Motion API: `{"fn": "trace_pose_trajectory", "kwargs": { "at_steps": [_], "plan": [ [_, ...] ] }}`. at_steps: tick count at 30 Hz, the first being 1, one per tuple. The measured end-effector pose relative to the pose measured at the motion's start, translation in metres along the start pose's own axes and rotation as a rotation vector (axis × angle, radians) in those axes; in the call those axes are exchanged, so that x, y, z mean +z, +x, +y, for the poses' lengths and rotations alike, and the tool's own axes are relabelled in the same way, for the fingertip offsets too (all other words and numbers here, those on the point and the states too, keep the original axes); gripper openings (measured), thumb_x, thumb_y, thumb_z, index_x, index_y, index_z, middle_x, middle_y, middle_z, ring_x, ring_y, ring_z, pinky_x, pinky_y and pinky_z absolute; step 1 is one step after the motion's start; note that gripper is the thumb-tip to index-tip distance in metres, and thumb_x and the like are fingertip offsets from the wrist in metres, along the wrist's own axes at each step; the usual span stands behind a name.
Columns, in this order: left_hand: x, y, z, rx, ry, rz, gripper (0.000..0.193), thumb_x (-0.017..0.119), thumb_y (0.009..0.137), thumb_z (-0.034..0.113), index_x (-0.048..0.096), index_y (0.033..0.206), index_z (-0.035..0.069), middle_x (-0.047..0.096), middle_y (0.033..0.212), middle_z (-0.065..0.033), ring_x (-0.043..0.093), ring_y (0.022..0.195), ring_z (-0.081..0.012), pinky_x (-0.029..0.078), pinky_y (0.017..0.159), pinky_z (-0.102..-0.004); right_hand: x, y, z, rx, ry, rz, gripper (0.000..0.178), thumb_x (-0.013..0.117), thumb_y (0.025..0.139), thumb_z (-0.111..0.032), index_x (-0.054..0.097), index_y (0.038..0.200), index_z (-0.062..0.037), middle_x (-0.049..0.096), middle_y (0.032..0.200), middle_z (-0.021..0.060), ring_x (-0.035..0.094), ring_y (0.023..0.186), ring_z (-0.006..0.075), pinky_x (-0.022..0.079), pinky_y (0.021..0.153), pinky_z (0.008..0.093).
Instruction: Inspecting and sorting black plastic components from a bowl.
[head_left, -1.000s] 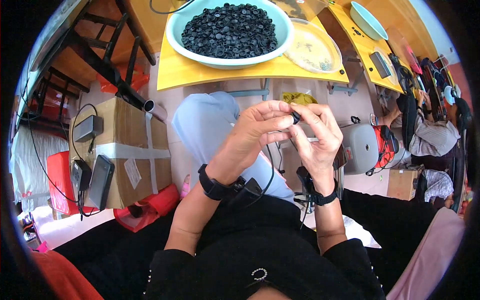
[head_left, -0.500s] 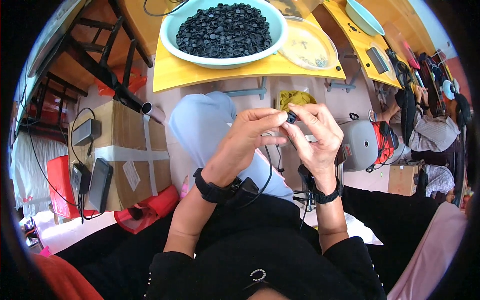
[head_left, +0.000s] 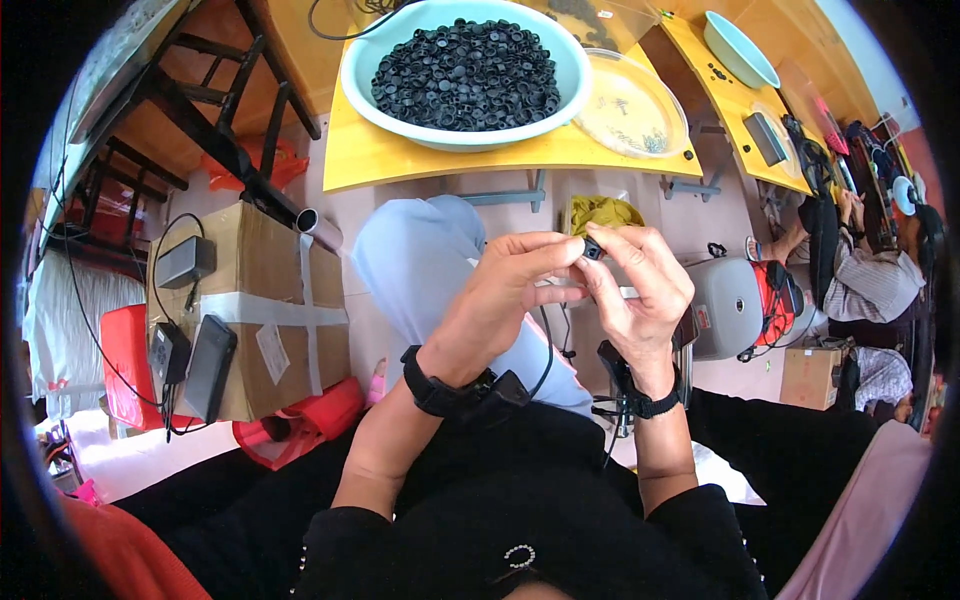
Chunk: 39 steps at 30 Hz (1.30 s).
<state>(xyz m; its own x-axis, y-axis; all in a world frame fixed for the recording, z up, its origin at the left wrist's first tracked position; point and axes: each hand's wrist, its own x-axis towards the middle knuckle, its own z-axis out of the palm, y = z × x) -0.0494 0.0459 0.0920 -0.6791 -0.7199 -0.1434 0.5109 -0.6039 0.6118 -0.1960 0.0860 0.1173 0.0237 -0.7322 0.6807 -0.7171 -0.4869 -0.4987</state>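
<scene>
Head view: a yellow table (head_left: 400,173) bears an aqua basin (head_left: 362,88) heaped with black plastic caps (head_left: 465,78). Before it, someone's left hand (head_left: 508,285) and right hand (head_left: 645,300) pinch a small black plastic part (head_left: 592,249) mid-air; a slackened grip might let it drop.

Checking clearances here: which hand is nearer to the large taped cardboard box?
Left. The left hand is to the right of the large taped cardboard box; the right hand is farther right, beyond the left.
</scene>
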Motion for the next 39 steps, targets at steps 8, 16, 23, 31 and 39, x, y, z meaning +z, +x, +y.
{"fn": "trace_pose_trajectory", "kwargs": {
  "at_steps": [8, 16, 23, 31, 39],
  "plan": [
    [-0.005, 0.000, 0.000, 0.047, -0.006, 0.016, 0.020, 0.057, 0.086, 0.016, 0.063, 0.098, 0.001, 0.065, 0.094, -0.0073, 0.062, 0.084, -0.0154, 0.051, 0.076, -0.0298, 0.007, 0.008, -0.006, 0.050, 0.048, 0.017, 0.028, 0.068, 0.065, 0.003, 0.065, 0.092, 0.0000, 0.061, 0.082, 0.0119, 0.062, 0.071, 0.0218, 0.049, 0.063, 0.0281],
    [-0.008, -0.001, -0.003, 0.090, -0.024, 0.017, 0.022, 0.057, 0.086, 0.018, 0.062, 0.100, 0.002, 0.065, 0.095, -0.0080, 0.062, 0.084, -0.0154, 0.050, 0.077, -0.0300, 0.009, 0.010, -0.003, -0.024, 0.060, -0.024, 0.029, 0.069, 0.065, 0.002, 0.064, 0.093, 0.0001, 0.060, 0.090, 0.0123, 0.061, 0.074, 0.0215, 0.049, 0.065, 0.0281],
    [-0.010, -0.001, -0.003, 0.086, -0.003, 0.034, 0.023, 0.057, 0.086, 0.018, 0.062, 0.100, 0.002, 0.065, 0.095, -0.0077, 0.062, 0.084, -0.0146, 0.050, 0.077, -0.0296, 0.007, 0.010, -0.003, -0.055, 0.004, -0.035, 0.026, 0.069, 0.065, 0.002, 0.064, 0.090, 0.0002, 0.060, 0.087, 0.0114, 0.061, 0.072, 0.0230, 0.049, 0.066, 0.0306],
    [-0.013, -0.001, -0.004, 0.052, -0.043, 0.017, 0.023, 0.056, 0.086, 0.019, 0.063, 0.099, 0.002, 0.066, 0.093, -0.0088, 0.063, 0.084, -0.0151, 0.051, 0.075, -0.0301, 0.008, 0.007, -0.005, -0.035, 0.010, -0.002, 0.035, 0.072, 0.063, 0.000, 0.062, 0.096, 0.0002, 0.058, 0.090, 0.0141, 0.059, 0.079, 0.0252, 0.048, 0.069, 0.0313],
    [-0.011, 0.002, 0.001, 0.048, -0.010, 0.033, 0.024, 0.055, 0.087, 0.020, 0.063, 0.099, 0.001, 0.066, 0.094, -0.0097, 0.063, 0.085, -0.0154, 0.051, 0.075, -0.0307, 0.012, 0.008, 0.001, 0.015, 0.028, 0.009, 0.035, 0.074, 0.062, -0.002, 0.062, 0.094, -0.0001, 0.058, 0.089, 0.0139, 0.059, 0.079, 0.0250, 0.048, 0.068, 0.0308]
  ]
}}
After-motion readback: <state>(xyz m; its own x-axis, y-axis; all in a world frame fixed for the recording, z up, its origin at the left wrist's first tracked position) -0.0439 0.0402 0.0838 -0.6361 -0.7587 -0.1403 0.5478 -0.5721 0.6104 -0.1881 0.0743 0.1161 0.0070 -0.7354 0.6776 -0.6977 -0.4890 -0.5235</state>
